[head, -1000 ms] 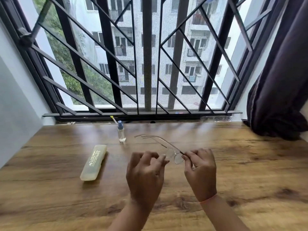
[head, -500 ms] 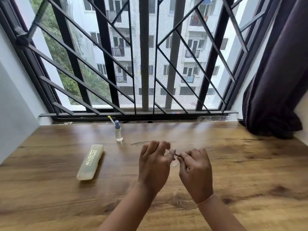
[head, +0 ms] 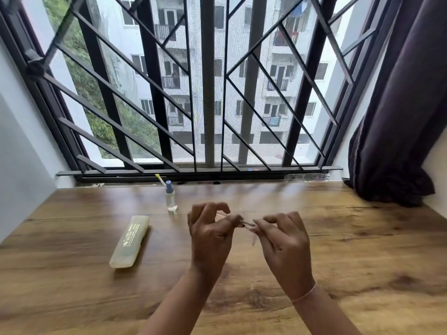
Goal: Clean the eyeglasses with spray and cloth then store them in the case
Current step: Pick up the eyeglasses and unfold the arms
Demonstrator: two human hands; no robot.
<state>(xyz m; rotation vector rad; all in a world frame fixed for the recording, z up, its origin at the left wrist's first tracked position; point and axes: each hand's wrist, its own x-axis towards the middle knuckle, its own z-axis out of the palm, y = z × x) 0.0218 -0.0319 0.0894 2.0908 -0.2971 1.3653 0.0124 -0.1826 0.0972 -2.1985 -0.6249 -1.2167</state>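
Note:
Clear-framed eyeglasses [head: 247, 223] are held above the wooden table [head: 350, 250], mostly hidden behind my fingers. My left hand [head: 210, 235] pinches the frame from the left, and my right hand [head: 283, 240] pinches it from the right. A small clear spray bottle [head: 170, 199] with a blue cap stands upright behind my left hand. The pale yellow-green glasses case [head: 129, 241] lies shut on the table to the left. No cloth is visible.
A barred window [head: 208, 93] runs along the table's far edge, with a thin yellow-tipped stick [head: 160, 179] on its sill. A dark curtain [head: 396, 131] hangs at the right and a pale wall [head: 17, 153] stands at the left.
The glasses' arms stood open a second ago. My left hand came in onto the frame, and the glasses now look folded between both hands.

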